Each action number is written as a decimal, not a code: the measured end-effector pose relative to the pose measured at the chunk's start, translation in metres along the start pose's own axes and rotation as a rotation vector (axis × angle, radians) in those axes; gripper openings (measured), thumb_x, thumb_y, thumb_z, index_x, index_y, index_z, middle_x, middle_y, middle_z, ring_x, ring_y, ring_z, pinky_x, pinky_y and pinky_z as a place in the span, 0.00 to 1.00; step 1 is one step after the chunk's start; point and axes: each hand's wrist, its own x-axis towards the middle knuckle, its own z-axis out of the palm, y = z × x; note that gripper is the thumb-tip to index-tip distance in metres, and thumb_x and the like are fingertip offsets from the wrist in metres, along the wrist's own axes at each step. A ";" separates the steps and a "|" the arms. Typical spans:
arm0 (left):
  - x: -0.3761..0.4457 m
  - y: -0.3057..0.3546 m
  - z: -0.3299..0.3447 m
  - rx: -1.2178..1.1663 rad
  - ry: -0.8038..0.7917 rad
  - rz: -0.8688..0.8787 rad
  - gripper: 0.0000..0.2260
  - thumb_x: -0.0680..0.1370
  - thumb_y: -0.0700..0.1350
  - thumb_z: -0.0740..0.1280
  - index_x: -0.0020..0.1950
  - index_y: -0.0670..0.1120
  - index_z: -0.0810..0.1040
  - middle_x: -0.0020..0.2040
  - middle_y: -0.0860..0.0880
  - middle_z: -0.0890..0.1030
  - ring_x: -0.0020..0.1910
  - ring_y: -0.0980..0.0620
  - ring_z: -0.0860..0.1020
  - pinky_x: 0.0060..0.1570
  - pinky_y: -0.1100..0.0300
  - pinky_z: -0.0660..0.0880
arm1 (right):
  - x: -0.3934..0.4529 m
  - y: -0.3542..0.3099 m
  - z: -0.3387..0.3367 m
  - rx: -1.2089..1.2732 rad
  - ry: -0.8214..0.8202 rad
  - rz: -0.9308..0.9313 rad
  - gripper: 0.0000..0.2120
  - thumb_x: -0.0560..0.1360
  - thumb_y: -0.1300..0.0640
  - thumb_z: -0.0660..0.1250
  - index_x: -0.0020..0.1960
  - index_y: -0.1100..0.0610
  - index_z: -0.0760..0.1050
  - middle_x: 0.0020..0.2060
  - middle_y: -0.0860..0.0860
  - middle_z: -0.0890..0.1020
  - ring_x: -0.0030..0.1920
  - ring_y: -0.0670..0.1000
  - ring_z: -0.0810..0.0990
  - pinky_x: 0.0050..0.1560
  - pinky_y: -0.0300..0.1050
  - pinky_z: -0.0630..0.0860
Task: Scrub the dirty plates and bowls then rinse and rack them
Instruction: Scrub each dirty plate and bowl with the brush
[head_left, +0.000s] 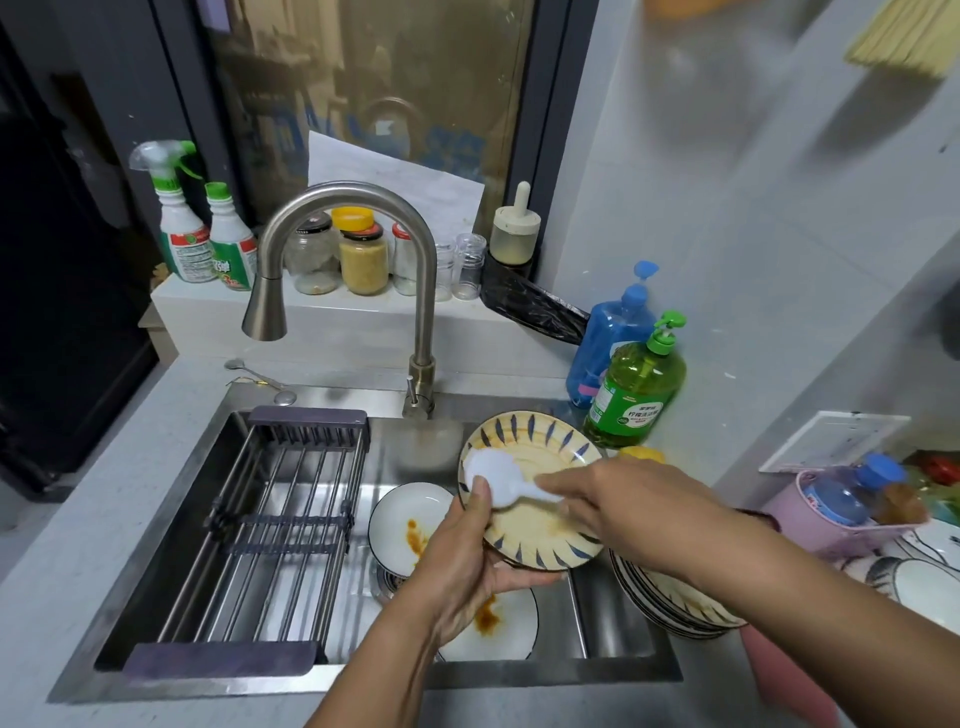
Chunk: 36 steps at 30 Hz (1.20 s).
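A grey kitchen table under a dark window carries a stainless steel sink (623, 670), with a curved steel tap (358, 249) above it; no water shows at the spout.

The left hand (467, 561) holds a round cream ceramic plate with blue leaf strokes (540, 540) tilted over the sink, thumb curled over the near rim, fingers underneath. The right hand (618, 499) has its grip pinched on the handle of a white plastic spoon-shaped scraper (493, 475), whose broad end lies on the plate's face. Brown smears remain on that plate.

Just below it in the basin sit two white bowls stained with orange sauce (410, 525), one partly hidden by the wrist. To the right, a stack of similar striped plates (675, 603) leans on the sink's edge, also soiled. The dark slatted drying rack (270, 525) across the sink's left half holds nothing. A green bottle of dish soap (634, 395) stands near the tap.

By my reading the work has barely begun: nothing racked, nothing visibly rinsed, and the whole pile waiting.
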 end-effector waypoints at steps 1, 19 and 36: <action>-0.001 -0.003 0.002 0.008 -0.024 -0.012 0.23 0.83 0.57 0.58 0.72 0.44 0.70 0.62 0.38 0.83 0.57 0.34 0.83 0.45 0.35 0.82 | 0.004 -0.002 -0.001 -0.029 0.033 0.003 0.19 0.84 0.45 0.56 0.73 0.32 0.65 0.62 0.50 0.80 0.61 0.56 0.78 0.53 0.48 0.75; 0.016 0.002 0.000 -0.024 0.109 0.106 0.28 0.80 0.63 0.58 0.70 0.44 0.72 0.60 0.39 0.84 0.53 0.36 0.85 0.43 0.39 0.83 | 0.008 -0.001 0.007 0.246 -0.139 0.097 0.18 0.81 0.47 0.63 0.71 0.39 0.74 0.64 0.47 0.80 0.61 0.51 0.78 0.63 0.46 0.75; 0.034 0.007 0.010 0.247 0.088 0.188 0.19 0.84 0.59 0.58 0.70 0.51 0.73 0.63 0.46 0.83 0.55 0.42 0.85 0.47 0.38 0.83 | 0.031 0.039 -0.006 0.704 0.272 0.254 0.13 0.83 0.51 0.62 0.63 0.40 0.79 0.37 0.47 0.82 0.30 0.44 0.77 0.31 0.39 0.75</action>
